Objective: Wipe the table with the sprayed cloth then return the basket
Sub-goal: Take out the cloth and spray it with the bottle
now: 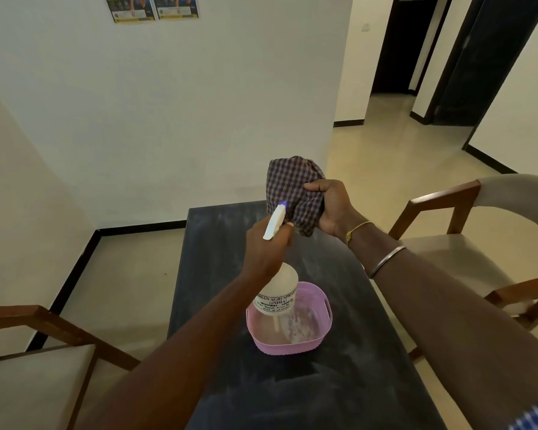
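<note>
My right hand grips a bunched purple checked cloth, held up above the far half of the dark table. My left hand is wrapped around the neck of a clear spray bottle with a white trigger head, whose nozzle points at the cloth and almost touches it. Under the bottle, a pink plastic basket stands on the middle of the table. The tabletop is streaked with pale dust.
A wooden chair with a beige seat stands to the right of the table, another chair at the near left. White walls run behind and to the left. Tiled floor leads to a dark doorway at the far right.
</note>
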